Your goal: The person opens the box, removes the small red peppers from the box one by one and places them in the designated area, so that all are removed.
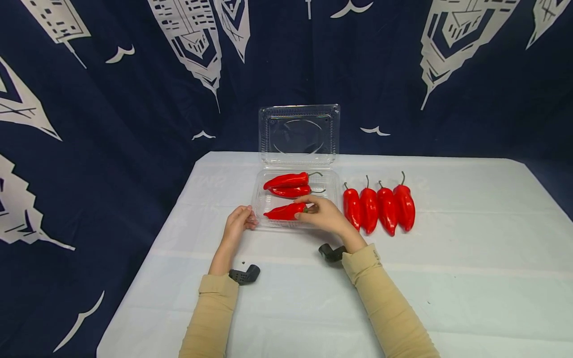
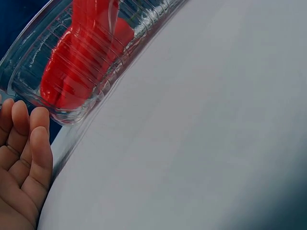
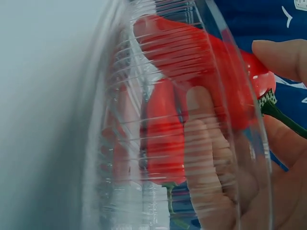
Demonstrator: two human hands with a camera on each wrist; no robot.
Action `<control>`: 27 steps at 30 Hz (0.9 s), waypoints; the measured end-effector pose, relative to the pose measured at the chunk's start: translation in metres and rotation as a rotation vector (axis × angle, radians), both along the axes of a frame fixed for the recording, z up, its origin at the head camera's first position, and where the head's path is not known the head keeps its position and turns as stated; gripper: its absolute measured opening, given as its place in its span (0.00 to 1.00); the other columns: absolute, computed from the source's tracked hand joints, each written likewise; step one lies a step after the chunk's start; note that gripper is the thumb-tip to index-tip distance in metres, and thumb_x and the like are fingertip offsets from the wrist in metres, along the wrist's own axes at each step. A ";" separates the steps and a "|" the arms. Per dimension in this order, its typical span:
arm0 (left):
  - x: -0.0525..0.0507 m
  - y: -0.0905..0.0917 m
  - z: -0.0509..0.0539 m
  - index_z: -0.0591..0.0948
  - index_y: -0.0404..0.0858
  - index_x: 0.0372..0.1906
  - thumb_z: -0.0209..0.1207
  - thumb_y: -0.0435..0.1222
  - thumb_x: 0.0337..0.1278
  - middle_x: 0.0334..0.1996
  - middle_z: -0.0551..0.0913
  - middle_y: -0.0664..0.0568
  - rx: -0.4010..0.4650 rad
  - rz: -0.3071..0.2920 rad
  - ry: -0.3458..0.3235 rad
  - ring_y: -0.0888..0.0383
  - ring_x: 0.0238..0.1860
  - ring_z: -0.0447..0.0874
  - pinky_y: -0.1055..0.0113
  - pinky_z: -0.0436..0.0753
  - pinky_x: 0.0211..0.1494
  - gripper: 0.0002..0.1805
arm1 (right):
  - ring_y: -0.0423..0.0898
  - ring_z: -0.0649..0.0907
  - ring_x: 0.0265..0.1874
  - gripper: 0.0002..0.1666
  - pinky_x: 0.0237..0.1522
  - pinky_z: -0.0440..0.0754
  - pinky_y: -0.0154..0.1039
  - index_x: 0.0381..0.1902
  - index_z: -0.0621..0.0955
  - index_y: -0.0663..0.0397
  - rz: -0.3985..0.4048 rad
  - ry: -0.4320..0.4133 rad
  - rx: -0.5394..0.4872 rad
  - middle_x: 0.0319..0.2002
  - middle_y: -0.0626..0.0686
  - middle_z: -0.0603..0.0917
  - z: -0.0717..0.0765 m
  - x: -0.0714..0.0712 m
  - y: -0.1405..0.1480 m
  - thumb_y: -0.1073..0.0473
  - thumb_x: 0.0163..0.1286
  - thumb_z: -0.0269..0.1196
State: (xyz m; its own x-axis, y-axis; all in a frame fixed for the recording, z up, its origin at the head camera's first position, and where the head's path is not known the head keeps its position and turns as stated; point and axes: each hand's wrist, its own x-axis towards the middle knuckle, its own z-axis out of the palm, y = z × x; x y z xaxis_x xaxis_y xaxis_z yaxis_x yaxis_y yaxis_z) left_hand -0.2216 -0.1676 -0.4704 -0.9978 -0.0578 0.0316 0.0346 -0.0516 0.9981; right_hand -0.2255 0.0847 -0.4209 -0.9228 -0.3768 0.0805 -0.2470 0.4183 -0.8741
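In the head view, a hinged, rectangular, clear plastic container (image 1: 332, 183) lies at the middle of the frame on a white-covered surface (image 1: 470, 278), its ribbed transparent lid (image 1: 299, 136) tilted up behind it. The right hand (image 1: 326, 215) pinches a glossy, tapered red pepper (image 1: 281, 213) near its stem end, thumb on 1 side and fingers on the other, over the front part of the container. In the right wrist view, this pepper shows mostly through the clear wall, its green stem (image 3: 283, 120) pointing to the right edge of the frame; whether it touches the container's floor I cannot tell.

The left hand (image 1: 239, 219) is at the container's left front corner, grasping nothing that shows, its fingers loosely bent; the left wrist view puts the fingertips (image 2: 40, 115) at or just beside the clear wall.

2 more red peppers (image 1: 286, 180) lie side by side farther back in the container, stems to the right. 4 others (image 1: 387, 209) form a row right of centre, stems toward the top of the frame. A dark blue cloth with white building prints (image 1: 147, 164) hangs behind.
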 end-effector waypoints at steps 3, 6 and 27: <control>0.000 0.000 0.001 0.71 0.32 0.30 0.48 0.33 0.68 0.22 0.75 0.52 -0.006 0.001 -0.007 0.62 0.25 0.78 0.73 0.77 0.30 0.10 | 0.49 0.82 0.37 0.22 0.38 0.80 0.40 0.52 0.79 0.54 0.000 -0.005 -0.033 0.45 0.55 0.81 0.002 0.000 0.002 0.59 0.59 0.65; 0.000 0.000 0.002 0.71 0.32 0.30 0.48 0.33 0.69 0.23 0.75 0.51 -0.014 -0.004 -0.021 0.62 0.25 0.78 0.73 0.78 0.30 0.11 | 0.49 0.82 0.33 0.21 0.36 0.80 0.40 0.52 0.78 0.54 0.003 -0.019 -0.076 0.42 0.55 0.82 0.003 0.000 0.003 0.59 0.60 0.64; 0.000 -0.001 0.001 0.71 0.32 0.32 0.47 0.35 0.70 0.23 0.74 0.51 -0.049 -0.008 -0.026 0.62 0.27 0.77 0.73 0.77 0.32 0.12 | 0.60 0.81 0.34 0.20 0.38 0.77 0.41 0.53 0.78 0.54 -0.045 -0.032 -0.140 0.40 0.56 0.83 0.023 0.004 0.017 0.59 0.63 0.62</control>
State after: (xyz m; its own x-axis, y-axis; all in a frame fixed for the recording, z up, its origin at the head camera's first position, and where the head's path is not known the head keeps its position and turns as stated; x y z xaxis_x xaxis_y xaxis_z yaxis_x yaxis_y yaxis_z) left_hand -0.2213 -0.1689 -0.4691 -0.9988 -0.0485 0.0080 0.0081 -0.0025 1.0000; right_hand -0.2215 0.1014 -0.3978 -0.9413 -0.3225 0.0998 -0.2023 0.3021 -0.9316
